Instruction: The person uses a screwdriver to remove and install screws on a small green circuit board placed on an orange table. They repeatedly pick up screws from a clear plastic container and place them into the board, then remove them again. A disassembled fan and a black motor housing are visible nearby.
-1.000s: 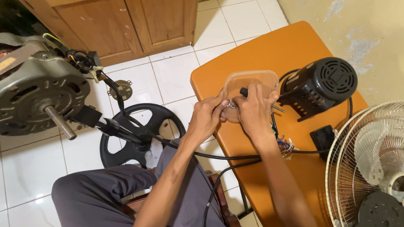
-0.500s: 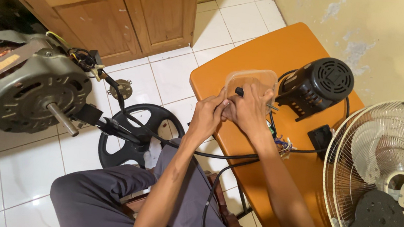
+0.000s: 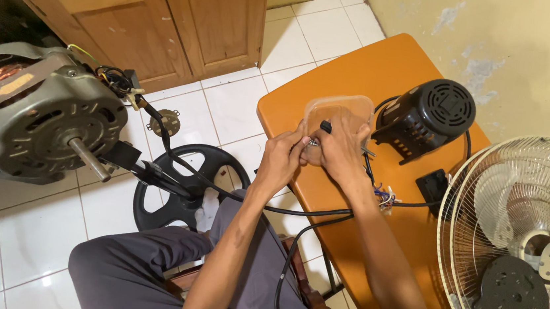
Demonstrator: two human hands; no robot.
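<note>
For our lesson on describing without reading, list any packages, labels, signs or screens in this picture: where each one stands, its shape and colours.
Clear plastic container: on the orange table, beyond the person's two hands, rounded-square, see-through.
Yellowish label strip: on the grey metal motor at far left, narrow, slanted.
No signs or screens show.

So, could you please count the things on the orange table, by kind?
Black ribbed fan motor housing: 1
Clear plastic container: 1
Small black switch box: 1
Round wire fan guard: 1
Bundle of coloured wires: 1
Hands working over the container, left hand and right hand: 2
Total: 7
</note>
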